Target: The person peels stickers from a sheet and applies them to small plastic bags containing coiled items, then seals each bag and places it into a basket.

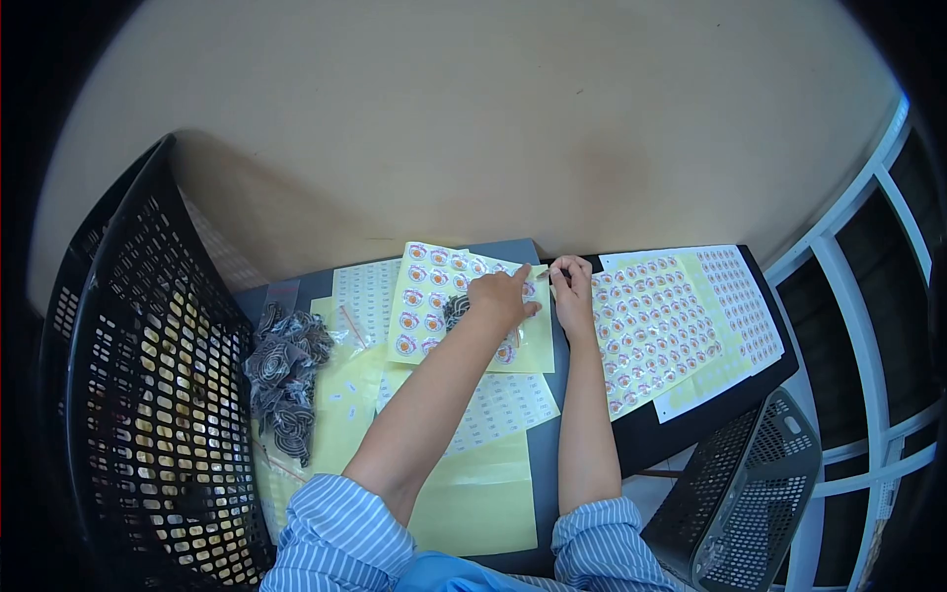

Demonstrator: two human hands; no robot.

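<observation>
A yellow-backed sheet of round red-and-orange stickers (413, 299) lies at the middle of the table. My left hand (501, 296) is over its right part, fingers apart, above a small clear bag with a dark coiled item (455, 312) that it partly hides. Just right of the sheet's edge, my right hand (572, 286) has thumb and fingers pinched together; what they hold, if anything, is too small to tell. Beneath the sticker sheet are white sheets of small printed labels (503, 407).
Bagged dark coiled items (286, 370) lie at the left beside a tall black basket (163, 395). More sticker sheets (656, 331) cover the right side. A dark grey basket (755, 493) stands at the lower right, near a white metal frame (868, 326). A wall (473, 128) rises behind.
</observation>
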